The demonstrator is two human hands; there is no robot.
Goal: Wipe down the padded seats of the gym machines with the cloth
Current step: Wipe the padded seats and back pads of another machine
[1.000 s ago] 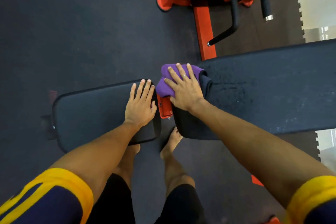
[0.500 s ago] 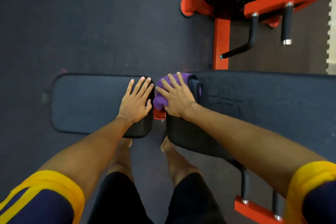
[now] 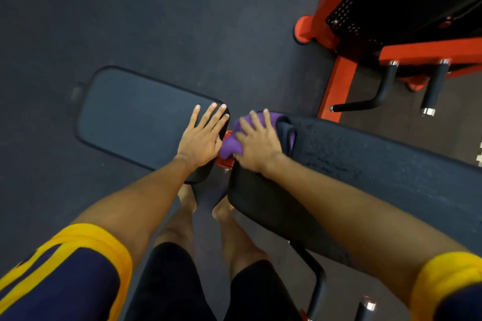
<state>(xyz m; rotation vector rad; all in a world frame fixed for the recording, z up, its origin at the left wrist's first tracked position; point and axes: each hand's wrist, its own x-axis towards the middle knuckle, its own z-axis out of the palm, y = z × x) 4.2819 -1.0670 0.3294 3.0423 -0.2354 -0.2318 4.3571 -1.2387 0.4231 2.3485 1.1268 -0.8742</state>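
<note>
Indoor light is dim and even, and the floor point(image 3: 130, 21) sinks to near black in the upper left corner. A small pale patch point(image 3: 479, 156) burns out at the right edge. A soft sheen lies along the forearms point(image 3: 146, 206) and on the grain of the long pad point(image 3: 378, 159), and the chrome caps point(image 3: 427, 111) glint. Wide-angle bending curves straight edges near the borders. Detail is slightly soft throughout.

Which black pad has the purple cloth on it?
The longer right pad: the right hand presses the cloth on its end; the shorter pad bears only the left hand.
</note>
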